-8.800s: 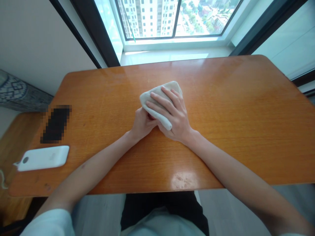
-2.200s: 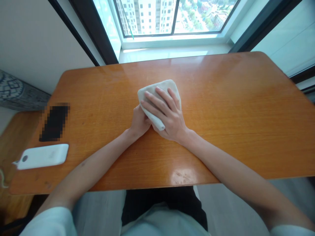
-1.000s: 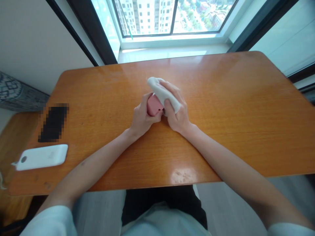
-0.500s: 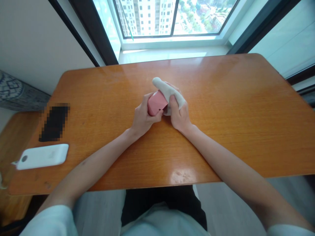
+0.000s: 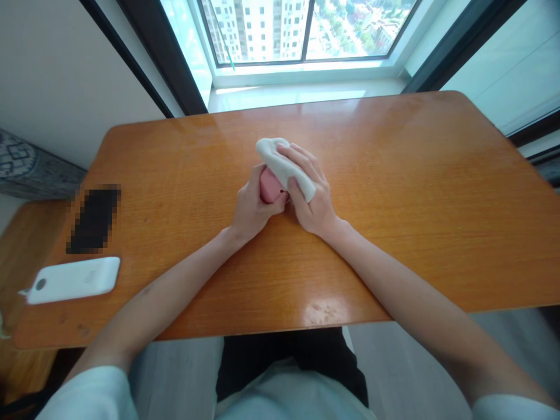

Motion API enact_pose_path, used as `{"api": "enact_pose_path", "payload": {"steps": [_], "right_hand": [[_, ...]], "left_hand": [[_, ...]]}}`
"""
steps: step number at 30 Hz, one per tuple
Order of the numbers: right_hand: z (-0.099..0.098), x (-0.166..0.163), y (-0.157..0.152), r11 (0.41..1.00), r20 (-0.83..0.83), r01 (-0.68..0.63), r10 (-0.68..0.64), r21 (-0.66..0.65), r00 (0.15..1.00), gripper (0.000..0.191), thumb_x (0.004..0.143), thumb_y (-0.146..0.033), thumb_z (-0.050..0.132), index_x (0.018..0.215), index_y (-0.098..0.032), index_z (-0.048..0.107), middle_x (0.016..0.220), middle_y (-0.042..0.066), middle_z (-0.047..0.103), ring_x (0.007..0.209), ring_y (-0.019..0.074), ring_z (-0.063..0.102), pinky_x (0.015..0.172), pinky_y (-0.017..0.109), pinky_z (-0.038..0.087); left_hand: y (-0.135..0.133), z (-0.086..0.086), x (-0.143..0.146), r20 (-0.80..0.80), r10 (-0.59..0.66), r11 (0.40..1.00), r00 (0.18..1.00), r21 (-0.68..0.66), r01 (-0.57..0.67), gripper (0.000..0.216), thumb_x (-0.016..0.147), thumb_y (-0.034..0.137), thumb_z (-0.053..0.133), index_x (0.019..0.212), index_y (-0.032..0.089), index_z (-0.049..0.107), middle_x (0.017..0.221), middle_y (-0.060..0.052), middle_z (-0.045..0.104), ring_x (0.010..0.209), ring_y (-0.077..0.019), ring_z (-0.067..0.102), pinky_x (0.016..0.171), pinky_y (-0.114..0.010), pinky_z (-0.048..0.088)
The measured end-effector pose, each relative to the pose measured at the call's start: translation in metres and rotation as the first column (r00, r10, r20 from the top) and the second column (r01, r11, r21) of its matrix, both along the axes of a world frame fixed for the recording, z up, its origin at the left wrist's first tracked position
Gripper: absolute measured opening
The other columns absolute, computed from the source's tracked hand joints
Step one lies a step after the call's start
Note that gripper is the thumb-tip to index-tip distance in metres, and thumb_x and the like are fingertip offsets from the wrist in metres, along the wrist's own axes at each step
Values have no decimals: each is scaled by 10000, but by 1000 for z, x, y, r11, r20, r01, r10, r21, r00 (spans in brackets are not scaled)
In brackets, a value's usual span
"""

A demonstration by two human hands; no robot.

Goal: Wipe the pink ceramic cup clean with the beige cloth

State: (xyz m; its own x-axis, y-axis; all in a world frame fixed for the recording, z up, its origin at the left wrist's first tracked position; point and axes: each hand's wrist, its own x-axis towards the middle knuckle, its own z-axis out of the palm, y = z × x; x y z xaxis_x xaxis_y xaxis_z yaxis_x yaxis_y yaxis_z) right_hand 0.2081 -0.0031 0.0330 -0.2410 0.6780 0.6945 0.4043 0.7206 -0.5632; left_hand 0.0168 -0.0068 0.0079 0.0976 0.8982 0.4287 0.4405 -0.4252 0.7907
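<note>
Over the middle of the wooden table (image 5: 210, 268), my left hand (image 5: 251, 207) is closed around a small pink object (image 5: 270, 186) with rounded sides. Its exact kind I cannot make out, as fingers and cloth cover much of it. A folded white cloth (image 5: 284, 166) lies against the top and right side of the pink object. My right hand (image 5: 315, 192) grips this cloth, thumb on the near side and fingers over the far side. Both hands are close together, with the left thumb near the cloth's lower edge.
A white oblong device (image 5: 74, 280) with a cord lies at the table's left edge. Behind it is a dark, pixelated rectangle (image 5: 94, 219). A window (image 5: 306, 32) stands beyond the far edge, and a patterned grey item (image 5: 35, 166) is at the left.
My right hand has moved left and turned over the pink object, bringing the cloth across more of it. The left hand keeps its hold in nearly the same place.
</note>
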Motion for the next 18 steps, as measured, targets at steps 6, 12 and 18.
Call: {"api": "enact_pose_path", "payload": {"steps": [6,12,18], "right_hand": [[-14,9,15,898,-243,44,-165,-438,956,651,1178,-732,370,1291,-292,836,798,-15,814,874,249,832,1059,501,716],[-9,10,8,981,-284,30,-85,-193,955,508,1200,-594,435,1560,-365,711,1574,12,766,1509,289,711,1346,569,543],[4,10,-6,997,45,69,-71,44,996,527,1146,-557,552,1635,-395,660,1730,8,647,1707,387,496,1457,702,345]], "left_hand": [[-3,9,-1,7,-34,999,999,36,34,642,943,484,820,1479,277,534,1322,-70,790,1017,-223,768,879,-338,639],[2,1,2,-4,-266,961,964,75,265,697,1021,481,756,1587,296,391,1578,-143,635,1371,-281,711,1164,-452,618],[1,1,3,46,-162,984,986,83,158,752,933,637,861,1488,272,509,1419,-119,732,1267,-287,756,1062,-448,664]]}}
